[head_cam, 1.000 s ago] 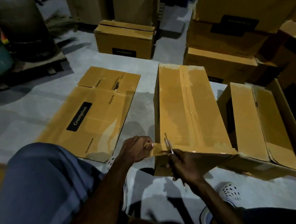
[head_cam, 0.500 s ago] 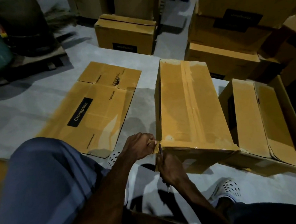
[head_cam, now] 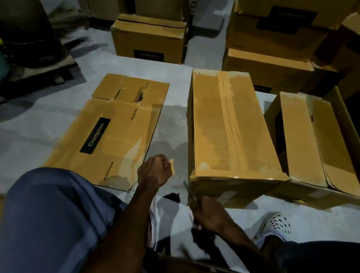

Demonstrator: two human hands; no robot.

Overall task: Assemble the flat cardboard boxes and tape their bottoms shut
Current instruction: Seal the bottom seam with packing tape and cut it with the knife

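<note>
Cardboard, taped along its middle seam, the assembled box point(head_cam: 228, 127) sits bottom-up on the grey floor point(head_cam: 31, 133), and the left hand point(head_cam: 155, 171) has pulled away from its near left corner since a moment ago, its fingers now curled tight on a small scrap of tape point(head_cam: 172, 161) held clear of the box. The right hand point(head_cam: 206, 213) has dropped lower and grips the scissors point(head_cam: 190, 193), blades pointing up just beside the near edge. A flat box point(head_cam: 113, 134) lies left, an untaped box point(head_cam: 315, 141) touches the right side, and stacked cartons point(head_cam: 274, 34) crowd the far right.
</note>
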